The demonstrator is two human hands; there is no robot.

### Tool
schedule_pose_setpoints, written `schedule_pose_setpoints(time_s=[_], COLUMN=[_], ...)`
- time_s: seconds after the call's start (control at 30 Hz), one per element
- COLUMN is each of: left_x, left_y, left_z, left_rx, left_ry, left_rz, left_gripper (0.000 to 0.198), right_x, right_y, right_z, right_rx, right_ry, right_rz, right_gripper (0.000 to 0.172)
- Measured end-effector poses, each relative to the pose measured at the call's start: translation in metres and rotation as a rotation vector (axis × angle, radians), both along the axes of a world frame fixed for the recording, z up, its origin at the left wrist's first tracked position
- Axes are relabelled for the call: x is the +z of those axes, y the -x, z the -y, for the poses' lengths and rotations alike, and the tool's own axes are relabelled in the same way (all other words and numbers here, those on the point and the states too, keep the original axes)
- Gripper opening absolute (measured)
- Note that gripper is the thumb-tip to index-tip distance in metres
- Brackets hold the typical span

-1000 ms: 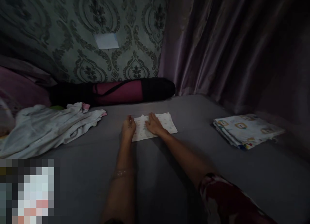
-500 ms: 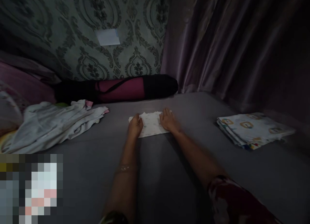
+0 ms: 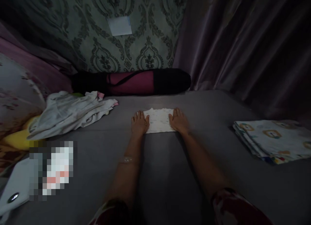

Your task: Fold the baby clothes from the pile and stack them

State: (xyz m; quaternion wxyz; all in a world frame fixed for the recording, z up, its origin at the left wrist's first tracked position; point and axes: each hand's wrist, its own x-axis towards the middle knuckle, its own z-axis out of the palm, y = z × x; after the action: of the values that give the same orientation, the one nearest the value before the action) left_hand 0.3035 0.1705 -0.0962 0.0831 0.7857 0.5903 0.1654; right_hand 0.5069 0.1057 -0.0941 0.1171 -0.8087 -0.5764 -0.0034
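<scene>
A small white folded cloth with faint printed marks lies flat on the grey bed sheet. On its left end rests my left hand, palm down with the fingers stretched forward and the thumb on the cloth. My right hand lies flat over the right end in the same way, its thumb pointing inward. Both hands cover the cloth's side edges, so those are hidden. The far edge of the cloth looks slightly wavy.
To the right sits a stack of folded printed cloths. Crumpled pale clothes lie at the left, by a yellow item. A long black and maroon bag runs along the wall; a curtain hangs at the right.
My left hand has gone from curled at the cloth's left edge to lying flat with fingers extended. My right hand remains on the right end. The view has shifted left and down.
</scene>
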Motion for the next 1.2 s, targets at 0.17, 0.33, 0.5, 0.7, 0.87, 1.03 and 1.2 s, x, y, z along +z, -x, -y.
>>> schedule_pose_setpoints(time_s=[0.17,0.33,0.5,0.7,0.87,1.03,1.2], left_x=[-0.005,0.003,0.031,0.060,0.072,0.078,0.075], left_y=[-0.001,0.003,0.011,0.002,-0.011,-0.010,-0.005], left_z=[-0.001,-0.009,-0.052,-0.100,-0.110,-0.111,-0.098], left_rx=[0.013,-0.009,-0.133,-0.207,-0.201,-0.230,-0.251], left_ry=[-0.006,0.032,0.215,0.404,0.550,0.641,0.537], left_rz=[-0.056,-0.136,-0.262,-0.345,-0.378,-0.352,-0.309], left_gripper=[0.062,0.060,0.040,0.015,0.017,0.019,0.017], right_x=[0.003,0.016,0.016,0.012,0.014,0.009,0.008], right_y=[0.001,-0.009,-0.031,-0.041,-0.042,-0.043,-0.048], right_z=[0.000,0.003,0.000,-0.006,-0.007,-0.012,-0.016], right_rx=[0.003,0.014,0.042,0.015,0.021,0.036,0.051], right_ry=[0.002,-0.106,-0.136,-0.113,-0.059,-0.111,-0.103], right_rz=[-0.026,-0.035,-0.112,-0.143,-0.163,-0.187,-0.244], right_gripper=[0.065,0.049,0.038,0.038,0.041,0.044,0.039])
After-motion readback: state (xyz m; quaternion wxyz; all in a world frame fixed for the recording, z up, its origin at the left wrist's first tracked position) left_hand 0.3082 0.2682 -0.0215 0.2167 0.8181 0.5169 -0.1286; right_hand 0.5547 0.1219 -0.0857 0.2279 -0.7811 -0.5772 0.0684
